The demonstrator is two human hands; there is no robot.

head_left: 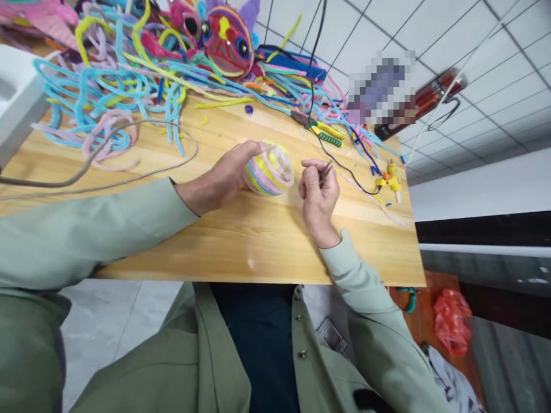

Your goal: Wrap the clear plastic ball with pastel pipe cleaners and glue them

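A round ball-like piece (270, 170), wound in bands of pink, yellow and blue pipe cleaner, is held above the wooden table by my left hand (235, 172). My left thumb lies over its top edge, and the other fingers are hidden behind it. The side turned to the right looks paler and rough. Just right of the piece, and apart from it, my right hand (318, 189) is closed round a thin dark metal tool (326, 171) whose kind I cannot make out.
Pipe cleaners (99, 94) are heaped along the table's back, with a fuzzy big-eyed figure (228, 43) among them. Green-and-yellow pliers (325, 132) and a yellow glue gun (390, 180) lie to the right. A grey cable (86, 172) crosses the left side; a red flask (430, 97) lies behind.
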